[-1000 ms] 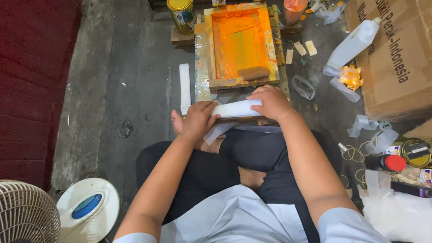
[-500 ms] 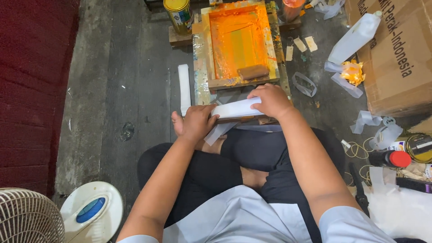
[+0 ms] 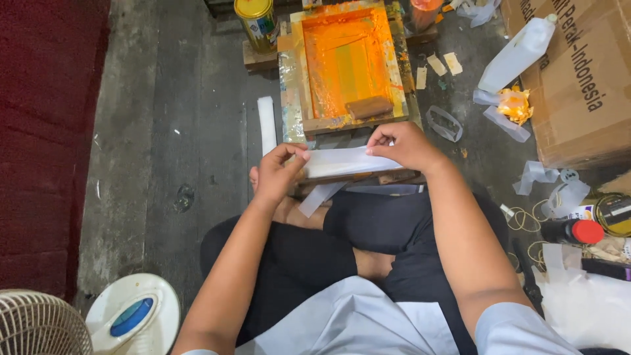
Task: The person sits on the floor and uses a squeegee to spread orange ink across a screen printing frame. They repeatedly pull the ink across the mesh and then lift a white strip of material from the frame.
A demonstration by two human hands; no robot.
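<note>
The white strip (image 3: 348,161) is long and flat, and it sits in the middle of the picture, just in front of the person's knees. Both hands hold it. The left hand (image 3: 276,174) pinches its left end, with the grip closed on the strip between thumb and fingers. The right hand (image 3: 404,144) pinches the right end the same way, grip closed on the strip. The strip lies across the near edge of a wooden frame (image 3: 296,125).

Near the person, at about 7 o'clock, a white fan (image 3: 85,322) stands on the floor (image 3: 171,131). The person sits with legs crossed in black trousers (image 3: 289,263).

At 4 o'clock, a black bottle with a red cap (image 3: 572,231) lies on the floor, with rubber bands (image 3: 526,220) beside it.

A little farther, at 11 o'clock from the left hand, a white roll (image 3: 266,123) lies on the grey floor, just beside the frame.

At 12 o'clock, the frame holds a screen covered in orange ink (image 3: 345,59). A small brown block (image 3: 369,107) rests inside it, near the front edge.

At 2 o'clock, a white plastic bottle (image 3: 519,52) leans on a brown cardboard box (image 3: 578,79). An orange, crumpled rag (image 3: 514,105) lies next to it.

Farthest away, at 11 o'clock, a yellow can (image 3: 256,23) stands beside the frame.
</note>
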